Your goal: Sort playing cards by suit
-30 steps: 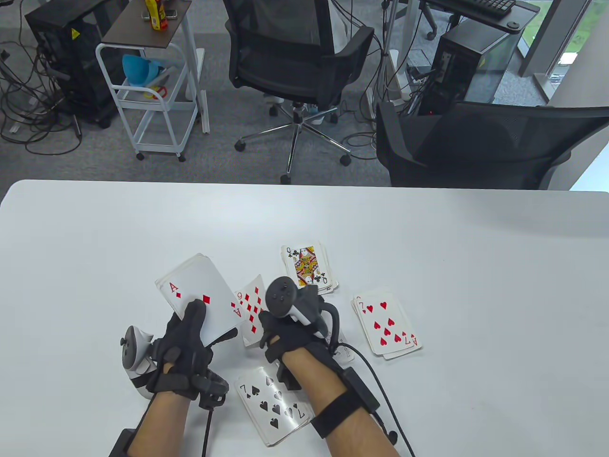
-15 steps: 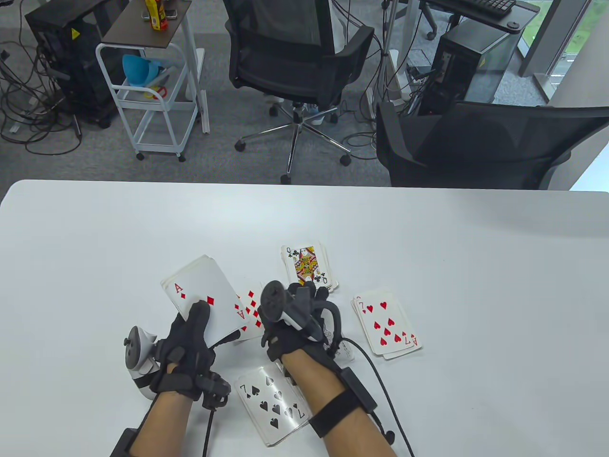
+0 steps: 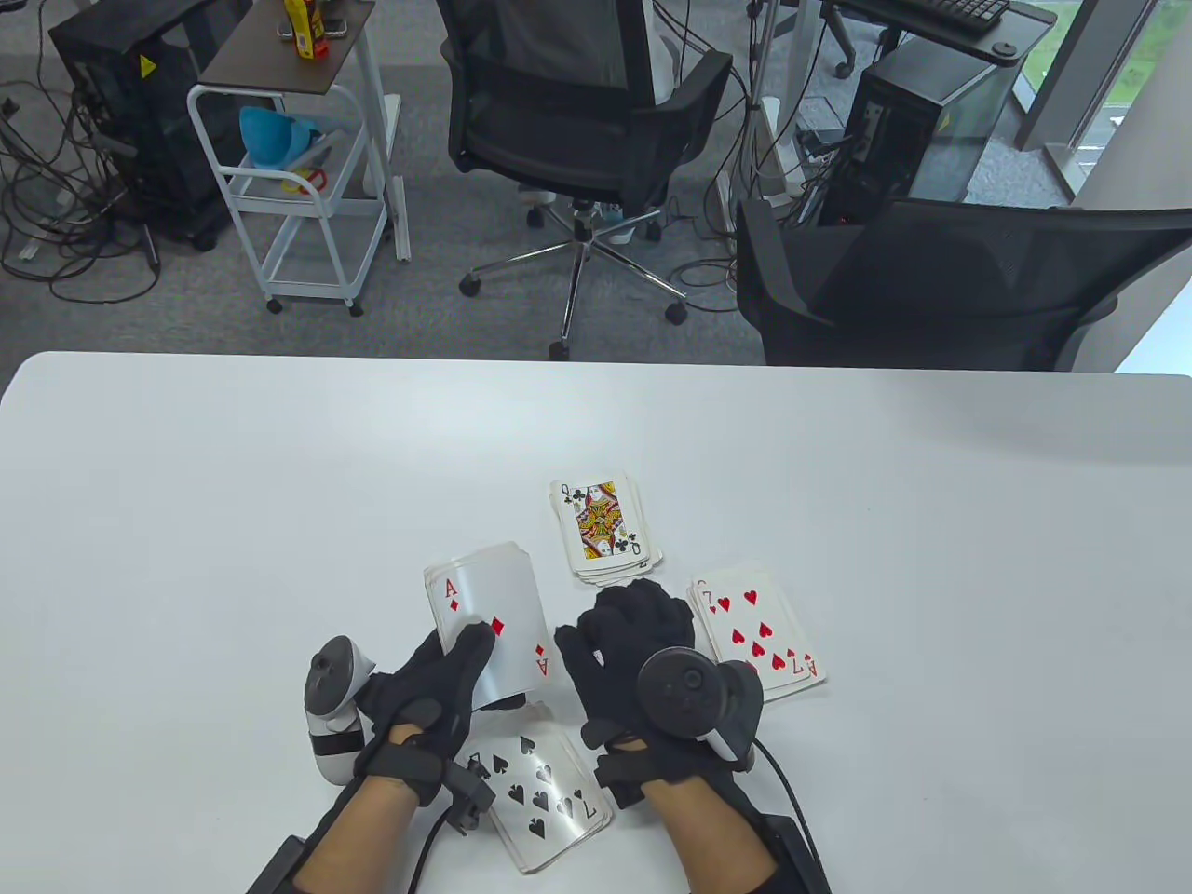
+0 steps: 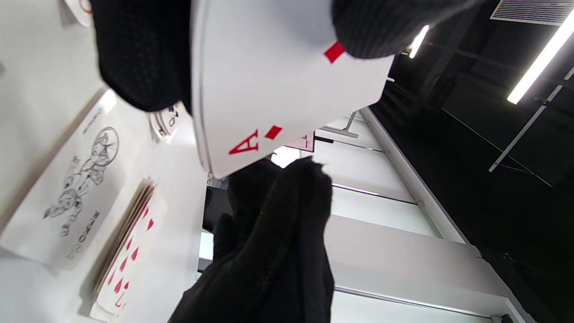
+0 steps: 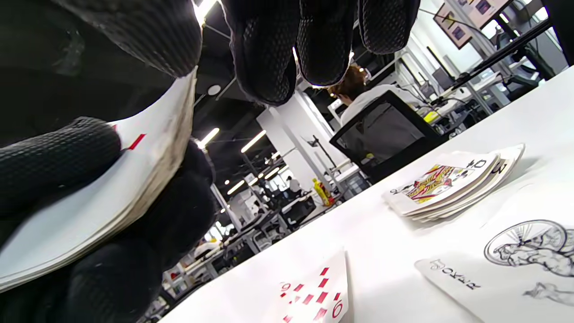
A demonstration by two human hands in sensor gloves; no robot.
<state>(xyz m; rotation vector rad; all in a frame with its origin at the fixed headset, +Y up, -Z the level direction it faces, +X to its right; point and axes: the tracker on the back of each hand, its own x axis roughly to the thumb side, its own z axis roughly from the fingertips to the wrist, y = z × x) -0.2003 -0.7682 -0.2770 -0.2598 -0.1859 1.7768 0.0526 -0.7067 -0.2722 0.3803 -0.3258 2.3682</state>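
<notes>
My left hand (image 3: 470,656) grips the face-up deck (image 3: 489,615), thumb on its top card, the ace of diamonds (image 4: 269,89). My right hand (image 3: 633,619) hovers palm down just right of the deck, fingers relaxed and holding nothing, thumb close to the deck's edge. Under the raised deck a six of diamonds (image 5: 316,298) lies on the table, hidden in the table view. Around it lie the clubs pile topped by a queen (image 3: 605,526), the hearts pile topped by a seven (image 3: 759,633) and the spades pile topped by a seven (image 3: 545,792). A joker (image 5: 515,260) lies under my right hand.
The white table (image 3: 931,521) stretches bare to the left, right and far side of the piles. Beyond its far edge stand two black office chairs (image 3: 931,279) and a white cart (image 3: 298,186).
My right hand laid the six of diamonds on the table, let go and swung right, palm down. My left hand carried the deck right and nearer, over that card.
</notes>
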